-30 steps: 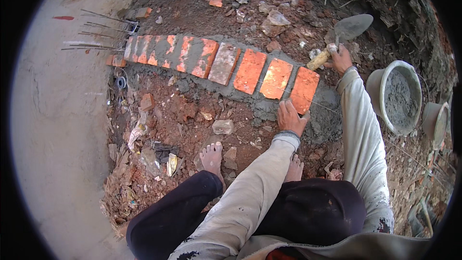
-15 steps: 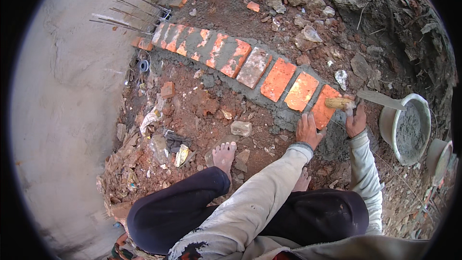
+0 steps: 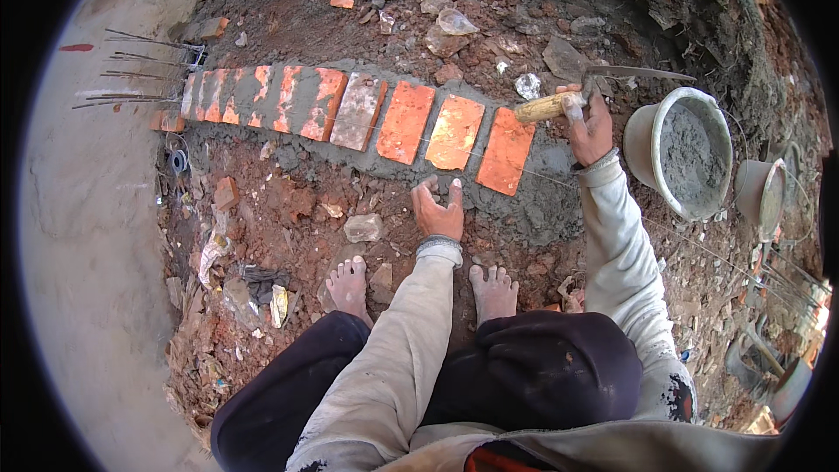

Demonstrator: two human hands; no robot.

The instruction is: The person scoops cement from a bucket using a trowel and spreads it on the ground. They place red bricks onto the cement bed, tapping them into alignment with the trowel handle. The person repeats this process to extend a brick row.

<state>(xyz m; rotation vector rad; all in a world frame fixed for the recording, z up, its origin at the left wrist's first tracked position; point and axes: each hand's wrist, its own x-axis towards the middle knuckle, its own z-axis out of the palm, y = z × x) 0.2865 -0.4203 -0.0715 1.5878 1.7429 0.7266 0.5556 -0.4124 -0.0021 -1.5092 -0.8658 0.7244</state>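
A row of orange bricks (image 3: 405, 122) lies in grey mortar (image 3: 542, 210), running from the wall at the left toward the right. The brick at the right end (image 3: 505, 153) sits under a thin string (image 3: 546, 177). My right hand (image 3: 592, 128) is closed around a trowel, beyond that brick's far right corner. The trowel's wooden handle (image 3: 546, 108) points left over the brick, and its metal blade (image 3: 647, 72) points right. My left hand (image 3: 440, 210) has its fingers apart and holds nothing, just on the near side of the second brick from the right (image 3: 455, 131).
A pale bucket of wet mortar (image 3: 642, 147) stands at the right, with a smaller bucket (image 3: 750, 185) beside it. Steel rods (image 3: 144, 61) stick out near the concrete wall (image 3: 83, 236). Stones and rubble (image 3: 441, 35) cover the far ground. My bare feet (image 3: 350, 287) are on soil.
My left hand has come off the end brick and moved left along the row. My right hand still grips the trowel and has turned it slightly. The view has shifted to the right.
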